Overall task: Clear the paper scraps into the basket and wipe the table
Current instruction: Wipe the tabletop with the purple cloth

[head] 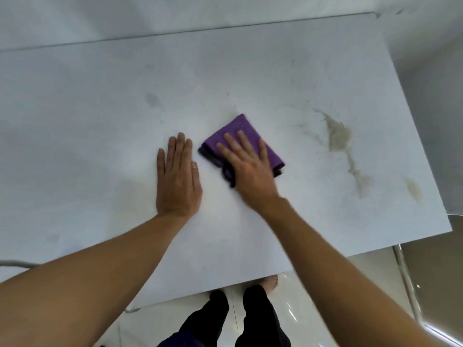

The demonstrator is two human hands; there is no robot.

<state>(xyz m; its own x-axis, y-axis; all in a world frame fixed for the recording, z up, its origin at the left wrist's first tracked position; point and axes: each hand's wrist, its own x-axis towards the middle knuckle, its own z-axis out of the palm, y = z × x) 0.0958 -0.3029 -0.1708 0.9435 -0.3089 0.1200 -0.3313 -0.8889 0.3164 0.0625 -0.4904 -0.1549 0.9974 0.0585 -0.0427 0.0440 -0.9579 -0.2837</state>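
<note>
The right hand (250, 169) presses a folded purple cloth (244, 144) flat near the middle of the white tabletop (100, 121), fingers straight and spread. The left hand (178, 179) rests palm-down just beside it, fingers straight together. Brownish stains (339, 136) lie toward the right edge.

Counting from table (250, 71) as landmark:
- Table: one showing, white.
- Cloth (244, 136): one lying on table, purple, folded.
- Hands: two resting on table, left hand (178, 179) flat beside cloth, right hand (248, 169) pressing on cloth.
- Stains: two brownish showing on table right of cloth, large streak (339, 139) and small patch (414, 189).
- Feet: one bare foot (271, 283) showing below table's near edge.
</note>
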